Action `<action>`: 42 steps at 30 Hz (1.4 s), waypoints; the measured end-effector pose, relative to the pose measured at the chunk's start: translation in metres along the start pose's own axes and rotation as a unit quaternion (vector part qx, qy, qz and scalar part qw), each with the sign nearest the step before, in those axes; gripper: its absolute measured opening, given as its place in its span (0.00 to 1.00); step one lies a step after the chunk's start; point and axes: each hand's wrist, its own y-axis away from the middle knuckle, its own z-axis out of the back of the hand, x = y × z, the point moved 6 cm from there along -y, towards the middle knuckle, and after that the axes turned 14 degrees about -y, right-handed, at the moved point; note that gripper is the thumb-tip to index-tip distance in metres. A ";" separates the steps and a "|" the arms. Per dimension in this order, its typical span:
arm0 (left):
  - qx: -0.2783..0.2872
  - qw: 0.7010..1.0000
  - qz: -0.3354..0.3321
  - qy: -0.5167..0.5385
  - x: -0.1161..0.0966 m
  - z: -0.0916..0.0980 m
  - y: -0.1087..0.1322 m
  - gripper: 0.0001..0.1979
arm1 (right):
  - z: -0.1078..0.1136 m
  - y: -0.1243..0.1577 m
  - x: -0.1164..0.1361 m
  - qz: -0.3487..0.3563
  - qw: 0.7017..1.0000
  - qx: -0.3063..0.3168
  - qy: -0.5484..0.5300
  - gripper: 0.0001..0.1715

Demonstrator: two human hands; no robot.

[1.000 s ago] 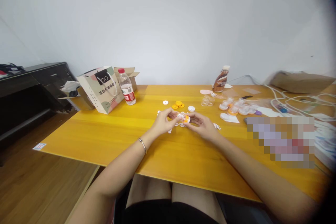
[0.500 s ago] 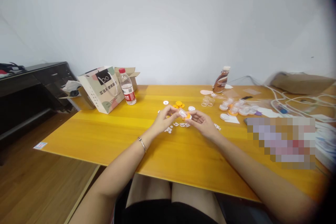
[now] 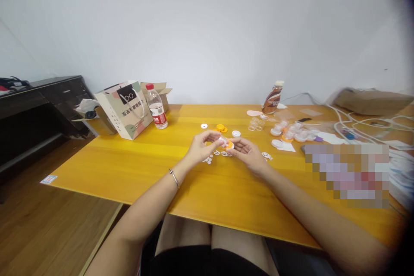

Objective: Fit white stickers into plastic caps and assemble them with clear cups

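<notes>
Between my two hands, just above the table, is a small clear plastic container with an orange and white base (image 3: pixel 229 144). My left hand (image 3: pixel 204 145) pinches its clear end between thumb and fingers. The orange and white end is gripped by the fingertips of my right hand (image 3: pixel 247 152). Beyond the hands lie orange discs (image 3: pixel 220 128), a white disc (image 3: pixel 204 126) and a white ring (image 3: pixel 236 133). Small white round pieces (image 3: pixel 208 161) and perforated white pieces (image 3: pixel 224 153) are beneath and near my fingers. Another perforated white piece (image 3: pixel 267 155) rests right of my right hand.
Clear rings (image 3: pixel 255 124) and a cluster of clear, white and orange containers (image 3: pixel 296 131) are on the right. A brown drink bottle (image 3: pixel 273 98) stands behind them. White cables (image 3: pixel 352 123) run along the right edge. A paper bag (image 3: pixel 129 114) and water bottle (image 3: pixel 157 110) stand at left.
The container has tilted and shifted slightly down between my fingers, its orange part turning a little. Both hands stay on it in nearly the same place.
</notes>
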 end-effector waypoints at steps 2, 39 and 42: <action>-0.008 1.000 0.005 0.000 0.000 0.000 0.000 0.14 | -0.001 0.001 0.001 0.008 1.000 -0.006 0.006 0.21; 0.150 0.983 -0.073 -0.081 -0.016 0.001 0.005 0.22 | 0.004 -0.002 -0.009 -0.036 0.999 -0.009 -0.006 0.17; 0.128 0.985 -0.036 -0.113 -0.014 0.004 0.004 0.18 | 0.003 -0.002 -0.009 -0.036 0.999 -0.003 0.006 0.16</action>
